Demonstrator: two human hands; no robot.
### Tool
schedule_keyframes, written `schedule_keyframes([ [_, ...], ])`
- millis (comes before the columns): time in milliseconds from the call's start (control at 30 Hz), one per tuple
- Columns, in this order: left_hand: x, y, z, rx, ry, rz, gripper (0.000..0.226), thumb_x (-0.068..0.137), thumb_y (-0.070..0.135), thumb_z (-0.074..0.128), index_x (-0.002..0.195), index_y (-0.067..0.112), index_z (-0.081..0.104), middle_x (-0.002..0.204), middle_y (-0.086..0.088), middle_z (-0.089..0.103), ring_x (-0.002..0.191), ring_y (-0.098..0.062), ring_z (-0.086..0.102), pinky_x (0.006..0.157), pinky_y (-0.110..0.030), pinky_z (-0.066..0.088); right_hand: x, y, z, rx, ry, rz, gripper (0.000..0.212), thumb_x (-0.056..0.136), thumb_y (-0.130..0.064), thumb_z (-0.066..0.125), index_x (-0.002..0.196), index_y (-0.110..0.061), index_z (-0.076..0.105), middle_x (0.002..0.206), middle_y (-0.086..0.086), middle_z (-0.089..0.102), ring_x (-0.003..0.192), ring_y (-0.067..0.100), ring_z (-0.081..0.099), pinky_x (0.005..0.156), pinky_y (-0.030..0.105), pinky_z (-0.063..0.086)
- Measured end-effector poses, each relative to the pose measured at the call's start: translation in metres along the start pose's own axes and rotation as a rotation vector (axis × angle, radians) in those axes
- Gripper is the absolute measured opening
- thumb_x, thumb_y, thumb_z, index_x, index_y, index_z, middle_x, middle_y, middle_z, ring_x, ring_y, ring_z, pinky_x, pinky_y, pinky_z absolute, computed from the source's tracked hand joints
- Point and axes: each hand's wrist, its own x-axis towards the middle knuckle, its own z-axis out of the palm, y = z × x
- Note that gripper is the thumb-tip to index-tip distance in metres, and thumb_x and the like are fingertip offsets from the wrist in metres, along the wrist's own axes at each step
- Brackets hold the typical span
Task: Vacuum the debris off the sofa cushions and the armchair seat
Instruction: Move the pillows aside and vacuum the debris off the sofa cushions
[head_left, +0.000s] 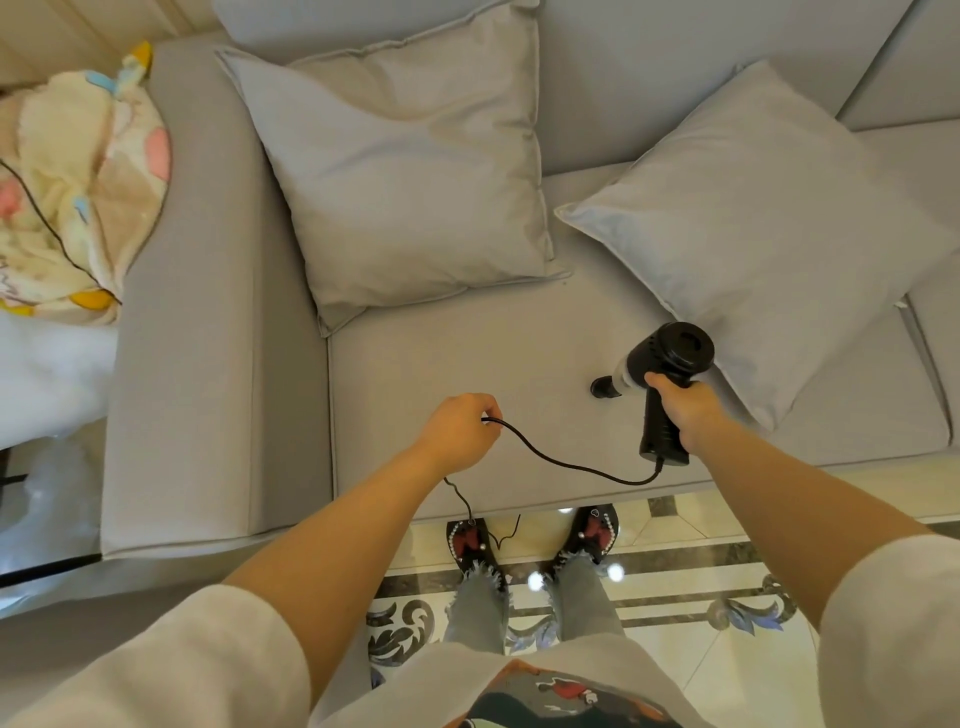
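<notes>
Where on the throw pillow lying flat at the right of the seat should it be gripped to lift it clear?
Grip the pillow by its near-left corner, coming from the left over the bare seat cushion. That flanged corner sticks out free, with nothing on it. The right hand holds the vacuum, so the left hand would first drop the cord.

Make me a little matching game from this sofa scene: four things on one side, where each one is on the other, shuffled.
Things:
1. handheld vacuum
2. cord
3. left pillow
4. patterned blanket

Places:
A. beyond the sofa arm
B. in the right hand
C. leaning in the sofa corner
D. pinched in the left hand

Pairs: 1-B, 2-D, 3-C, 4-A
</notes>
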Motion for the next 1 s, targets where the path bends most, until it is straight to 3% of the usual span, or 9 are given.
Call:
schedule_keyframes([
  [200,-0.004,0.008,-0.002,-0.004,-0.001,0.037,0.023,0.092,0.012,0.046,0.106,0.006,0.064,0.093,-0.009,0.058,0.052,-0.007,0.039,0.046,-0.019,0.030,-0.016,-0.006,-0.012,-0.012,-0.028,-0.040,0.035,0.083,-0.028,0.064,0.102,-0.001,0.054,0.093,0.021,0.057,0.085,0.034,0.057,0.087,0.048,0.049],
  [300,-0.003,0.023,-0.007,-0.002,0.015,0.078,0.023,0.091,0.011,0.047,0.105,0.006,0.065,0.108,-0.015,0.065,0.069,-0.018,0.052,0.052,-0.022,0.033,-0.037,-0.018,-0.027,-0.002,-0.022,-0.077,0.032,0.083,-0.029,0.065,0.099,-0.003,0.053,0.083,0.017,0.058,0.077,0.033,0.057,0.076,0.043,0.051],
  [367,0.001,0.040,-0.008,-0.003,0.030,0.133,0.023,0.090,0.009,0.048,0.104,0.006,0.066,0.111,-0.014,0.066,0.091,-0.027,0.059,0.066,-0.022,0.036,-0.053,-0.025,-0.047,0.014,-0.008,-0.113,0.031,0.083,-0.030,0.065,0.097,-0.004,0.054,0.078,0.015,0.058,0.069,0.030,0.058,0.064,0.035,0.051],
  [433,0.006,0.063,-0.004,-0.019,0.020,0.206,0.023,0.088,0.008,0.049,0.102,0.005,0.067,0.111,-0.015,0.066,0.099,-0.030,0.059,0.070,-0.023,0.037,-0.070,-0.028,-0.072,0.009,0.036,-0.166,0.031,0.082,-0.032,0.065,0.096,-0.006,0.054,0.078,0.014,0.059,0.067,0.028,0.059,0.060,0.033,0.050],
  [567,0.005,0.111,0.010,-0.022,-0.040,0.309,0.026,0.089,0.006,0.047,0.105,0.004,0.067,0.116,-0.015,0.065,0.105,-0.031,0.058,0.082,-0.029,0.044,-0.091,-0.020,-0.120,-0.013,0.142,-0.230,0.035,0.082,-0.034,0.064,0.102,-0.008,0.054,0.090,0.018,0.063,0.083,0.035,0.062,0.078,0.042,0.053],
  [700,-0.011,0.167,0.028,-0.014,-0.058,0.398,0.025,0.089,0.006,0.047,0.102,0.003,0.068,0.113,-0.017,0.065,0.103,-0.031,0.059,0.075,-0.025,0.040,-0.099,-0.006,-0.183,0.083,0.246,-0.221,0.032,0.081,-0.033,0.065,0.097,-0.007,0.055,0.093,0.022,0.063,0.090,0.040,0.062,0.085,0.048,0.051],
  [800,-0.011,0.203,0.039,0.003,-0.034,0.411,0.024,0.089,0.005,0.047,0.100,0.003,0.069,0.109,-0.020,0.066,0.100,-0.034,0.059,0.068,-0.028,0.040,-0.087,0.004,-0.227,0.230,0.252,-0.205,0.026,0.079,-0.029,0.068,0.088,-0.009,0.055,0.085,0.020,0.062,0.080,0.037,0.063,0.075,0.045,0.054],
  [900,-0.006,0.248,0.064,-0.015,0.031,0.393,0.025,0.087,0.002,0.047,0.099,0.001,0.068,0.108,-0.020,0.067,0.099,-0.035,0.060,0.065,-0.022,0.034,-0.066,0.014,-0.273,0.306,0.227,-0.219,0.022,0.077,-0.024,0.072,0.082,-0.009,0.057,0.074,0.016,0.061,0.065,0.029,0.060,0.059,0.034,0.049],
  [1000,-0.005,0.298,0.113,-0.009,0.015,0.396,0.024,0.087,0.001,0.047,0.099,0.001,0.068,0.110,-0.017,0.067,0.101,-0.031,0.060,0.073,-0.026,0.042,-0.048,0.030,-0.323,0.278,0.226,-0.231,0.027,0.077,-0.017,0.071,0.094,-0.003,0.056,0.079,0.017,0.061,0.069,0.031,0.060,0.064,0.037,0.051],
])
